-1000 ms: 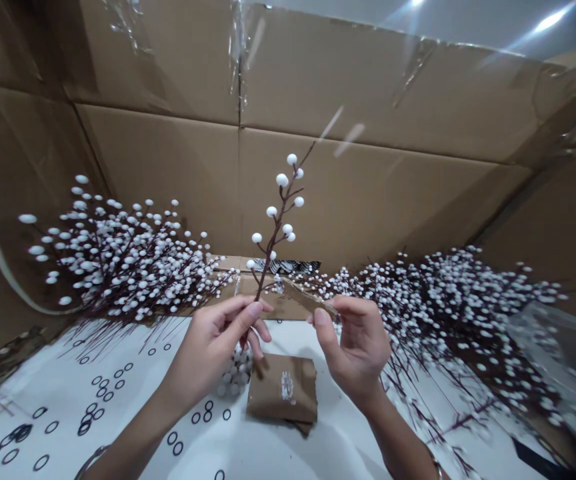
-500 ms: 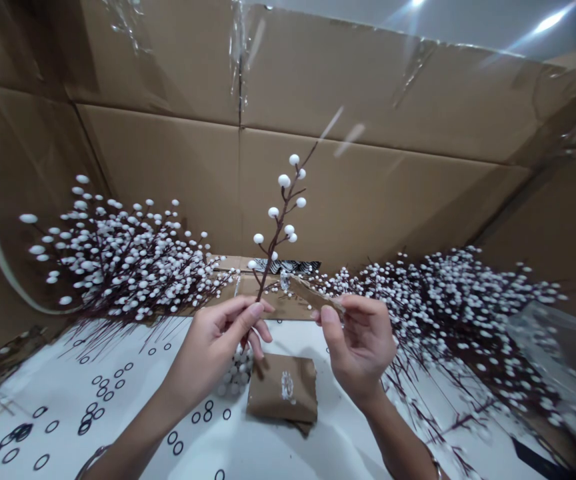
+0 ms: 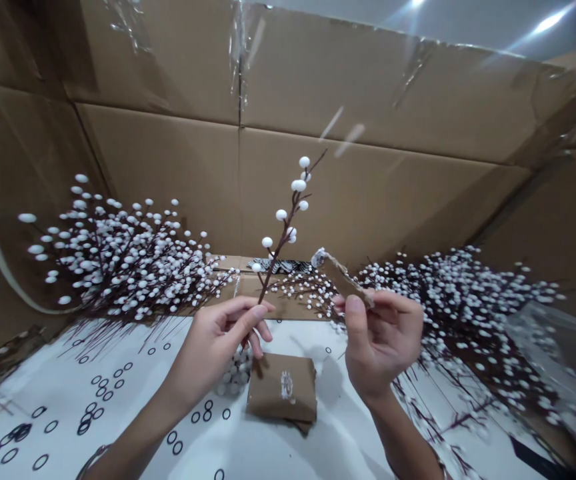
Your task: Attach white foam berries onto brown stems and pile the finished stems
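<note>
My left hand (image 3: pixel 231 333) is closed on the lower stem of an artificial berry branch (image 3: pixel 284 237), brown with several white berries, which leans up and to the right. Between thumb and fingers, my right hand (image 3: pixel 381 340) pinches a torn strip of cardboard (image 3: pixel 342 277) whose far tip carries a whitish, glue-like smear. The strip is apart from the branch. Below and between the hands lies a folded cardboard piece (image 3: pixel 281 390) with a similar white smear on top. A cluster of loose white berries (image 3: pixel 235 377) is partly hidden behind my left hand.
A heap of white-berry branches (image 3: pixel 128 260) lies at the left, another heap (image 3: pixel 453 300) at the right beside a clear plastic bag (image 3: pixel 563 353). Small black rings (image 3: pixel 101 393) are scattered over the white table (image 3: pixel 143 427). Cardboard walls (image 3: pixel 368 180) enclose the back and sides.
My right hand has moved right with the cardboard strip, away from the branch, and the strip's smeared tip has risen. The branch in my left hand has tilted slightly further right.
</note>
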Available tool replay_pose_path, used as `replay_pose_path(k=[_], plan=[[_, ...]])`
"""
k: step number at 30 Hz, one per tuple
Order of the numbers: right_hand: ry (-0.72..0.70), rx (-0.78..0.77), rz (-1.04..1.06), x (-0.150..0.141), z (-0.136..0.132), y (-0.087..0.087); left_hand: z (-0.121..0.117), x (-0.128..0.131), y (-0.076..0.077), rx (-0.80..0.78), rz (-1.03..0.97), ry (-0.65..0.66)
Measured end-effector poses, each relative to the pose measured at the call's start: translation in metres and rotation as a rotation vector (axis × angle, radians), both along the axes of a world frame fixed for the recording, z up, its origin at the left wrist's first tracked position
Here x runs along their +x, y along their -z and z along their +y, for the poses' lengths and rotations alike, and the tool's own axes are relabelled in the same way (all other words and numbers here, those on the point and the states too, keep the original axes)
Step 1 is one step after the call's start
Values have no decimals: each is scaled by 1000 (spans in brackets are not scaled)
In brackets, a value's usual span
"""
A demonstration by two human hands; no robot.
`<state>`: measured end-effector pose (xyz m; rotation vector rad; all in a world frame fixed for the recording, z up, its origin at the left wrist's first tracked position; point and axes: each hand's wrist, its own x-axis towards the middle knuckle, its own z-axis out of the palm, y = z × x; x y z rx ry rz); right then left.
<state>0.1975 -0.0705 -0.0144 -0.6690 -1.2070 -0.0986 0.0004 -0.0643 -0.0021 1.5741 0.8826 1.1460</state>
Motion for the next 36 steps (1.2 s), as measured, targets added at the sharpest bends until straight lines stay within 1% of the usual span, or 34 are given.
replay_pose_path(k=[3,7,13,18,29,36], plan=[[30,-51,43,2,1,-2,0,0,1,-13,26,7],[62,-79,69,3,2,-4,-1,2,4,-12,59,27],[24,-135,110,2,2,-4,-1,4,5,-11,116,23],[26,-184,107,2,2,-2,-1,5,3,-4,132,30],[9,-180,103,2,2,-3,-1,5,4,-8,150,50],[4,-192,73,3,2,0,-3,5,5,2,153,35]])
